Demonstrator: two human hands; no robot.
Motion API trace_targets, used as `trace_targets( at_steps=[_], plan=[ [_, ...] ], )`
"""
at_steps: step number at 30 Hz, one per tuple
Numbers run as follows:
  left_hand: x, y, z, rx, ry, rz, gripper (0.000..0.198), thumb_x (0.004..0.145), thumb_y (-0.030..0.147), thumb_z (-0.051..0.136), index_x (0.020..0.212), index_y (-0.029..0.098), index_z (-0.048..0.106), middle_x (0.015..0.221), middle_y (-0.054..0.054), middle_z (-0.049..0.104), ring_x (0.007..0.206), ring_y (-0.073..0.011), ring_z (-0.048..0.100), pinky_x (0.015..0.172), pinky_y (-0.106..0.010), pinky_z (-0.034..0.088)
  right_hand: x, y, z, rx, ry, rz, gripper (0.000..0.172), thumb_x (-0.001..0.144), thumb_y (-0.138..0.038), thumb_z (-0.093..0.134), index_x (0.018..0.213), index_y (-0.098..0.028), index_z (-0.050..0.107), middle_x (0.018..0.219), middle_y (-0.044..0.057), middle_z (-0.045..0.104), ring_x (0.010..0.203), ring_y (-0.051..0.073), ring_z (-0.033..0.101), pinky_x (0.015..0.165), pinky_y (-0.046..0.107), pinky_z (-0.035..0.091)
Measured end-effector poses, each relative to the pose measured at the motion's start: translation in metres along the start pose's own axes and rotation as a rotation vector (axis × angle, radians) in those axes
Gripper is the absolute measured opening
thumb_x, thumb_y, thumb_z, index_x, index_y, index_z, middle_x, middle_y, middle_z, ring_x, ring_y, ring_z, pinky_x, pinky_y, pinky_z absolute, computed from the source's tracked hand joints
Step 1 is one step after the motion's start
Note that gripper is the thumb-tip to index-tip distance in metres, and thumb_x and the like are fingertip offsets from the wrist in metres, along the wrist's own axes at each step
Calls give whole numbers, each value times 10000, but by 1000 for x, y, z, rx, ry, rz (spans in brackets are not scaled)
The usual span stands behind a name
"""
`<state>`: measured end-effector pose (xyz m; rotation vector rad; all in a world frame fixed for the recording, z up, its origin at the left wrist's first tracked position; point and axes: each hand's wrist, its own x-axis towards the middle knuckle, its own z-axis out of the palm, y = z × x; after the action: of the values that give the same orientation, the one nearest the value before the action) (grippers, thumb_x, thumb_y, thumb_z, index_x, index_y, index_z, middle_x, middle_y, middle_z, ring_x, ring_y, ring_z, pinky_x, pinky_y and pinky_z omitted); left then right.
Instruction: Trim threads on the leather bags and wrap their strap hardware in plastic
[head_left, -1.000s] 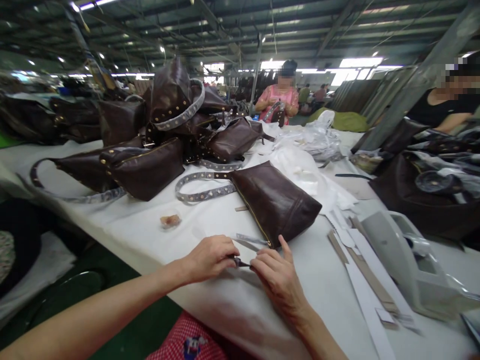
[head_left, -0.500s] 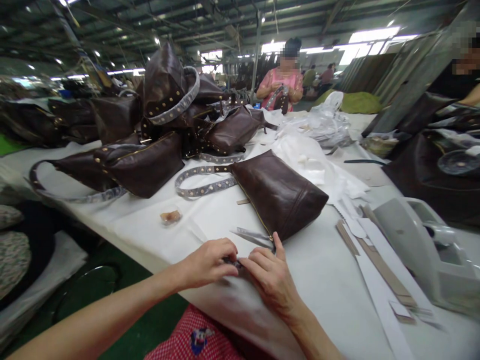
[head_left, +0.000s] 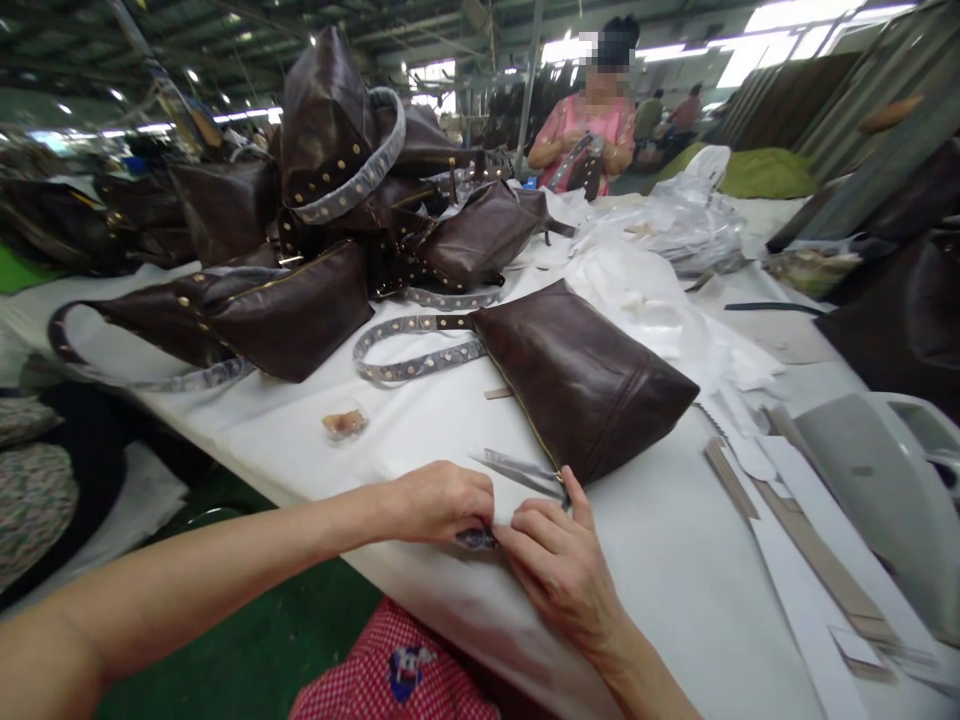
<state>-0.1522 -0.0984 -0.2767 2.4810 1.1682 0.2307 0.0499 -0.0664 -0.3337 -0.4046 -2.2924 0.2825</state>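
My left hand (head_left: 454,502) is closed near the table's front edge, its fingers pinching a small dark plastic-wrapped strip (head_left: 477,538). Thumb and fingers of my right hand (head_left: 559,560) meet the same strip from the other side; its index finger points up toward the bag. Just beyond lie scissors (head_left: 517,466), blades pointing left. Their handles are hidden behind my right fingers, and I cannot tell whether that hand holds them. A dark brown leather bag (head_left: 592,375) rests on its side past the scissors, its studded, plastic-wrapped strap (head_left: 420,370) looped to the left.
Several brown bags (head_left: 330,150) are piled at the back left. A small plastic-wrapped item (head_left: 345,424) sits left of my hands. Card strips (head_left: 817,560) and a grey machine (head_left: 877,480) lie right. Clear plastic (head_left: 675,235) is heaped behind; a co-worker (head_left: 581,140) holds a strap.
My left hand has turned more knuckles-up and closed tighter on the strip. The view has shifted slightly; the bag and scissors keep their places on the table.
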Motion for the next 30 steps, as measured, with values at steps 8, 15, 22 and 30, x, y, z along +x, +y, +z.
trace_targets(
  at_steps=[8,15,22,30],
  plan=[
    [3,0,-1,262,-59,89,132,837,110,569,717,163,587,746,-16,610,635,-129,556,523,-232,411,1,0,-1,8,-34,24,261,958,-199,420,840,-219,652,669,-27,596,741,133,586,1157,546,104],
    [2,-3,0,162,-32,96,116,808,82,550,752,182,569,810,-17,614,688,-125,563,569,-219,417,0,2,2,21,-50,35,314,973,-210,380,805,-221,645,675,-27,586,759,132,570,1159,539,80],
    [9,0,5,74,41,-66,113,844,116,513,770,171,578,786,-11,608,700,-130,566,599,-215,415,0,4,5,97,-55,85,257,945,-182,423,812,-228,638,679,-35,589,738,125,565,1168,509,76],
    [-3,18,-9,6,180,-198,122,900,185,504,885,160,623,829,-35,669,765,-147,610,703,-246,461,12,2,2,109,-5,153,222,929,-220,466,766,-212,616,675,-35,563,719,131,559,1144,500,120]
  ],
)
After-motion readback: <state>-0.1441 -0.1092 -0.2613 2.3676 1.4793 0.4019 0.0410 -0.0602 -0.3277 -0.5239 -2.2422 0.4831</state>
